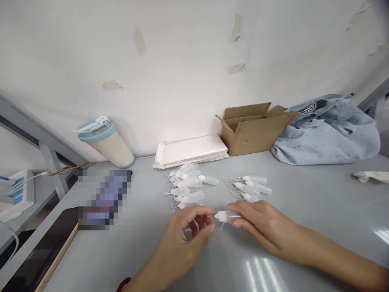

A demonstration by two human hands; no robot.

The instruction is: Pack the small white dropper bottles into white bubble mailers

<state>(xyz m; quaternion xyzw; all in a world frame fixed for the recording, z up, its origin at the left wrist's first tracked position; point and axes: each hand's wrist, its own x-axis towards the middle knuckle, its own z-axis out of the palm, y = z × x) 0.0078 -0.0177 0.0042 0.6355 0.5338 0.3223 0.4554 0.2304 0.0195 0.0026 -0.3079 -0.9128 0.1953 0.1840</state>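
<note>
A small clear dropper bottle [230, 216] with a white pointed nozzle lies sideways above the table. My right hand [265, 224] grips its body between thumb and fingers. At the nozzle end, my left hand [190, 233] has its thumb and forefinger curled around the small tethered cap, which the fingers partly hide. A thin clear strap loops from the bottle's neck toward these fingertips. Just beyond my left hand lies a pile of similar bottles [187, 184]. A smaller group of bottles [253, 187] rests beyond my right hand.
White padded envelopes [191, 150] are stacked against the wall, beside an open cardboard box [255, 136] and a pale blue cloth bundle [328, 134]. On the left stand a tumbler [111, 146], a blurred-out item [106, 198] and a dark-screened device [42, 251].
</note>
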